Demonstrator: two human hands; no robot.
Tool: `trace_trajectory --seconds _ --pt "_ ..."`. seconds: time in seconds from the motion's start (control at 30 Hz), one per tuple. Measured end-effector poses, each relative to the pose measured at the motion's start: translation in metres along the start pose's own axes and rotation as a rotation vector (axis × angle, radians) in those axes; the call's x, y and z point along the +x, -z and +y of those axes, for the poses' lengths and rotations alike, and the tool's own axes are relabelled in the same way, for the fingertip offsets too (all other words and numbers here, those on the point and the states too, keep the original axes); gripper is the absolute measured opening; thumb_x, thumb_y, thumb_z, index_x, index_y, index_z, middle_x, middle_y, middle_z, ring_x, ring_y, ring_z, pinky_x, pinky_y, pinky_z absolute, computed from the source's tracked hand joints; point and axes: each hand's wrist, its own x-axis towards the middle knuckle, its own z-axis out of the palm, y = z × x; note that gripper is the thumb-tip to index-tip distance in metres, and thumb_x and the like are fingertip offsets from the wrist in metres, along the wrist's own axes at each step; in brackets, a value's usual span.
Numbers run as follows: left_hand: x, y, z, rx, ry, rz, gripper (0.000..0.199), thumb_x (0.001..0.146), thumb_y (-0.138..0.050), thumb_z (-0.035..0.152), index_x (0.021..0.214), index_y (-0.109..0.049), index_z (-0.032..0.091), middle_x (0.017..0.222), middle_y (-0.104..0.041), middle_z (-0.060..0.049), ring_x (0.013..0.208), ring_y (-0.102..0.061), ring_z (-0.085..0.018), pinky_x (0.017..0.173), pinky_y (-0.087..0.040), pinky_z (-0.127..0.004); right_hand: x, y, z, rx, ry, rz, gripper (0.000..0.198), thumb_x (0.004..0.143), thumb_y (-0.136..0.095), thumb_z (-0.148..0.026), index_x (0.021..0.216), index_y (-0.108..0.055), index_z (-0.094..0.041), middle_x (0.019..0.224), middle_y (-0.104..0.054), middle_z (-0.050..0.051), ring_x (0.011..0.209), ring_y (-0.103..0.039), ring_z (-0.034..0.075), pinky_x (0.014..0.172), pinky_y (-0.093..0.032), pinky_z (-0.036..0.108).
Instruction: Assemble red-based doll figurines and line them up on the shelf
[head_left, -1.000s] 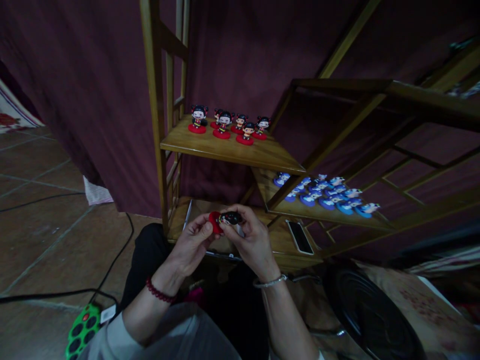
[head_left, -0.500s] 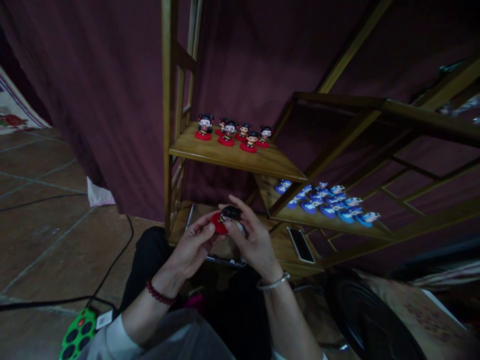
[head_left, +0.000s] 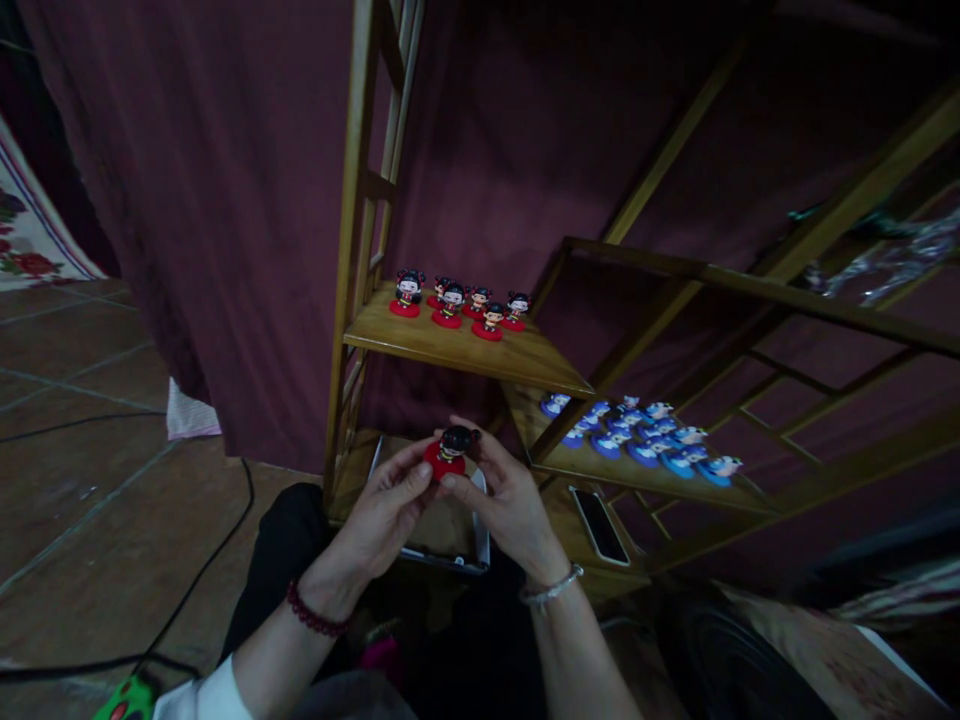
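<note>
Between both hands, over a shallow box, I hold a small black-haired figurine on a round red base. My left hand pinches the left side of the base, thumb on top. My right hand is closed on its right side, thumb at the base's front edge and fingers partly hidden behind the figure. Just beyond, several similar figurines with red bases stand upright on an upper wooden shelf.
Several blue and purple figurines stand on a lower shelf to the right. A phone lies on the bottom board. A black cable crosses the tiled floor at left, near a green object. Purple curtain hangs behind.
The figurine has been turned more upright, and my right thumb has slid down from its body to the base. My view has tilted, so the shelves sit lower in the picture.
</note>
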Motion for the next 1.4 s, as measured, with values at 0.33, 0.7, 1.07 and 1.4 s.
trace_trajectory --seconds 0.33,0.7,1.07,1.4 --pt "0.003 -0.021 0.007 0.131 -0.058 -0.040 0.031 0.069 -0.071 0.024 0.099 -0.066 0.019 0.101 -0.066 -0.006 0.092 -0.058 -0.016 0.081 -0.044 -0.027 0.001 0.011 -0.011 0.063 0.033 0.056 0.047 0.070 -0.069 -0.025 0.115 -0.054 -0.025 0.115 -0.062 0.004 0.107 -0.058 0.019 0.098 -0.044 0.037" --pt "0.020 -0.047 0.013 0.285 -0.160 -0.104 0.036 0.071 -0.069 0.027 0.103 -0.059 0.014 0.093 -0.066 -0.006 0.079 -0.061 -0.013 0.076 -0.048 -0.028 0.010 0.027 -0.030 0.254 0.003 0.112 0.042 0.067 -0.072 -0.027 0.106 -0.057 -0.024 0.107 -0.064 0.003 0.097 -0.062 0.019 0.073 -0.057 0.028" --pt "0.043 -0.083 0.029 0.337 -0.176 -0.163 0.035 0.068 -0.069 0.019 0.100 -0.058 0.009 0.088 -0.066 -0.006 0.079 -0.062 -0.014 0.077 -0.051 -0.031 0.032 0.057 -0.051 0.226 0.062 0.205 0.049 0.058 -0.078 -0.029 0.102 -0.058 -0.021 0.107 -0.064 0.006 0.104 -0.059 0.020 0.097 -0.045 0.038" --pt "0.070 -0.092 0.030 0.769 -0.438 -0.158 0.031 0.076 -0.054 0.013 0.106 -0.053 0.012 0.094 -0.061 -0.007 0.070 -0.061 -0.010 0.073 -0.053 -0.029 0.053 0.068 -0.056 0.195 0.118 0.300 0.047 0.055 -0.078 -0.031 0.096 -0.057 -0.020 0.100 -0.065 0.006 0.102 -0.059 0.020 0.095 -0.046 0.038"
